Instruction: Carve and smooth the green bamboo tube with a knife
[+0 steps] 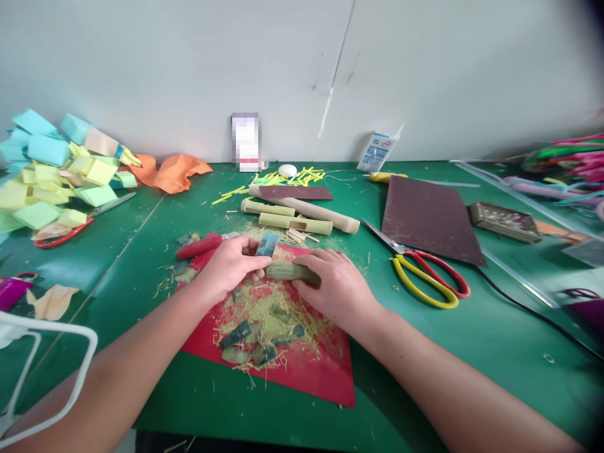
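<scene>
My left hand pinches a folded blue-grey strip of sandpaper at the left end of a short bamboo tube. Closed round the tube's right part is my right hand. Both hands are over a red sheet strewn with shavings and worn scraps of sandpaper. A red-handled tool lies beside my left hand, its far end partly hidden. Just beyond my hands lie a notched bamboo piece and a longer bamboo stick.
Scissors lie to the right near a dark brown sheet. Paper cubes pile up at the left by an orange cloth. A phone leans on the wall. A white frame stands at the near left.
</scene>
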{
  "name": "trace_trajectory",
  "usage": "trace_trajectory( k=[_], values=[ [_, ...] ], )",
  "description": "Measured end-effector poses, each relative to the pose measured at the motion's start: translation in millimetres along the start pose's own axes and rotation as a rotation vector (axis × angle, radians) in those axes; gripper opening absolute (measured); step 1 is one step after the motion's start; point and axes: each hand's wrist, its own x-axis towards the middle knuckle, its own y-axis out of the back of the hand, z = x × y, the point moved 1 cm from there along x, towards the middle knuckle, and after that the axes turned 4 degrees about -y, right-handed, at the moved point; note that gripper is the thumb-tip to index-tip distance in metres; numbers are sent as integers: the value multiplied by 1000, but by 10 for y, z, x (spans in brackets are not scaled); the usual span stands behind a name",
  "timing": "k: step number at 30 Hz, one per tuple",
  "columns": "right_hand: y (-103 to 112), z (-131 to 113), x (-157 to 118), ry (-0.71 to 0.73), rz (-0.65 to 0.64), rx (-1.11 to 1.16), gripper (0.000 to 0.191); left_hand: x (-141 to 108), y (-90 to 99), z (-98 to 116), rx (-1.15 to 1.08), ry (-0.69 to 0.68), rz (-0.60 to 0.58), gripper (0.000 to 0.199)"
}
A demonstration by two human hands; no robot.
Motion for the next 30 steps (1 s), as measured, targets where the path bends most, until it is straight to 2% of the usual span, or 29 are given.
trace_trajectory(
  k=[9, 14, 25, 30],
  values=[
    [-4, -33, -24, -32, 10, -40, 20, -42, -4, 73, -31, 99, 24, 20],
    [-21, -36, -19, -32, 22, -43, 21, -54, -8, 36, 14, 146, 20, 20],
    [-27, -41, -12, -30, 38, -48, 20, -33, -3, -15, 52, 125, -46, 19],
    [-28, -34, -5, -22, 40, -10, 15, -26, -25, -17, 155, 59, 31, 25]
  ],
)
